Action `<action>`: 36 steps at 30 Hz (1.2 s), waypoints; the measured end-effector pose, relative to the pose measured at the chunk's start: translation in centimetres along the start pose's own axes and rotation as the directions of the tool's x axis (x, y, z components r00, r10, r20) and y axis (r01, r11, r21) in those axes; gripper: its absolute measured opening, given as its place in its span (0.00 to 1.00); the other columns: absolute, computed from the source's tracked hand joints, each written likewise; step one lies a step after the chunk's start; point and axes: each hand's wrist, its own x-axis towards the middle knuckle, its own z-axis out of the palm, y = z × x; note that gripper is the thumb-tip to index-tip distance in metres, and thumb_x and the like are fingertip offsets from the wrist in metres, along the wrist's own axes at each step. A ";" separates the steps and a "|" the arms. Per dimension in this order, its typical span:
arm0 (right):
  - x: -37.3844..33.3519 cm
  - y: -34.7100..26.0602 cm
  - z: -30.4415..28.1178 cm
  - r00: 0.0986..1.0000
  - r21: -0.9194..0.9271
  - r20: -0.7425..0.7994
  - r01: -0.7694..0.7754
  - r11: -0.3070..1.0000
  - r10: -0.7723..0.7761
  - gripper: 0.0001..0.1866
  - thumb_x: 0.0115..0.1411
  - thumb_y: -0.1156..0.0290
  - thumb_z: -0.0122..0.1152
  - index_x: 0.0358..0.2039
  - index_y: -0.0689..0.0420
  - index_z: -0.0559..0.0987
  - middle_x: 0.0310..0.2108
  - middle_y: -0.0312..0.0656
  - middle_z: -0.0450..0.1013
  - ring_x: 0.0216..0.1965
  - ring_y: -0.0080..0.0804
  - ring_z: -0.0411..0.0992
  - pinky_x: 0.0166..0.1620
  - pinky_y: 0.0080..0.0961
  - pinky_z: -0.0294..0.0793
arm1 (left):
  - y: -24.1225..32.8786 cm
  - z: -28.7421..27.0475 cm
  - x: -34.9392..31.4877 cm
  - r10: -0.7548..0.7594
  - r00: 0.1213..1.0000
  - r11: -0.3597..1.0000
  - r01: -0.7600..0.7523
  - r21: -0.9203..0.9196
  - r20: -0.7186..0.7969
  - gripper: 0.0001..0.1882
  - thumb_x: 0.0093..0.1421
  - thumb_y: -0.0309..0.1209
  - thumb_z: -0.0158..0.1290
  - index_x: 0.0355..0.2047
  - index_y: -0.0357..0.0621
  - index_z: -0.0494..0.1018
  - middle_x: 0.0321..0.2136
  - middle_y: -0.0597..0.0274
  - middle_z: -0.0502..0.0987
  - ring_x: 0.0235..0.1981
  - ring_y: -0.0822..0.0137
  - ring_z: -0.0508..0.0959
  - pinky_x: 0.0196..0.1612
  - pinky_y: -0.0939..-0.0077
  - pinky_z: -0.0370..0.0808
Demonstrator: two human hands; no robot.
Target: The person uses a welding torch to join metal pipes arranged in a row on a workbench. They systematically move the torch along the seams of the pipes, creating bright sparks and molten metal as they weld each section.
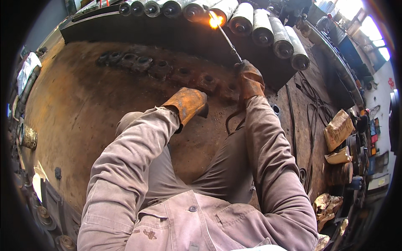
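Note:
My right hand (251, 80), in a worn orange-brown leather glove, is closed round the lower end of a long thin gas torch (230, 42). The torch points up and away. A bright flame (215, 21) burns at its tip against the end of a metal roller (225, 10), one of several in a row. My left hand (187, 104), in a matching glove, is curled near my left knee; its fingertips are turned from sight, so anything inside cannot be made out. From below my right hand a dark hose (231, 121) curves toward my right thigh.
The rollers lie on a dark steel bench (167, 37). Beneath its edge several square plates with round holes (183, 74) line the rusty floor (79, 104). Cables (312, 104) loop on the right, beside torn cardboard (338, 129). A round metal part (28, 137) stands far left.

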 end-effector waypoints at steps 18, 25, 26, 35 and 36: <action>4.2 -0.5 3.3 0.995 -0.152 0.016 -0.099 0.983 0.102 0.27 0.95 0.48 0.57 0.76 0.48 0.92 0.71 0.56 0.94 0.73 0.65 0.93 0.75 0.67 0.93 | -0.1 -0.7 3.8 0.020 0.996 1.000 -0.018 -0.020 0.086 0.29 0.79 0.52 0.76 0.72 0.49 0.96 0.68 0.45 0.98 0.69 0.40 0.97 0.67 0.41 0.95; 3.0 -1.2 5.3 0.999 -0.130 -0.037 0.033 0.991 -0.038 0.23 0.94 0.51 0.60 0.73 0.50 0.91 0.69 0.57 0.95 0.70 0.66 0.94 0.72 0.65 0.94 | 0.5 -3.0 3.5 -0.235 0.932 0.972 0.235 0.034 0.275 0.38 0.84 0.58 0.70 0.83 0.49 0.90 0.78 0.49 0.93 0.77 0.43 0.93 0.78 0.38 0.90; 3.1 -1.0 5.1 0.999 -0.113 -0.038 0.026 0.993 -0.031 0.26 0.94 0.47 0.58 0.75 0.49 0.91 0.70 0.58 0.94 0.72 0.70 0.93 0.74 0.67 0.92 | 0.3 -3.0 3.4 -0.215 0.943 0.975 0.220 0.007 0.254 0.38 0.84 0.58 0.70 0.83 0.50 0.90 0.78 0.49 0.93 0.77 0.43 0.93 0.79 0.38 0.90; 5.9 0.9 5.9 0.996 -0.160 -0.081 -0.040 0.986 0.027 0.23 0.93 0.49 0.60 0.70 0.50 0.93 0.64 0.58 0.97 0.66 0.66 0.96 0.68 0.64 0.96 | 0.5 -3.2 2.2 -0.097 0.992 0.990 0.104 -0.095 0.077 0.33 0.80 0.57 0.76 0.75 0.51 0.96 0.74 0.49 0.96 0.77 0.42 0.94 0.78 0.41 0.90; 6.7 1.3 6.8 0.993 -0.190 -0.108 -0.059 0.980 0.039 0.22 0.93 0.51 0.63 0.70 0.50 0.92 0.64 0.58 0.97 0.65 0.63 0.97 0.66 0.64 0.97 | 1.2 -3.7 2.2 -0.162 0.980 0.983 0.170 -0.065 0.112 0.33 0.80 0.57 0.75 0.75 0.51 0.96 0.74 0.49 0.96 0.77 0.42 0.94 0.78 0.41 0.90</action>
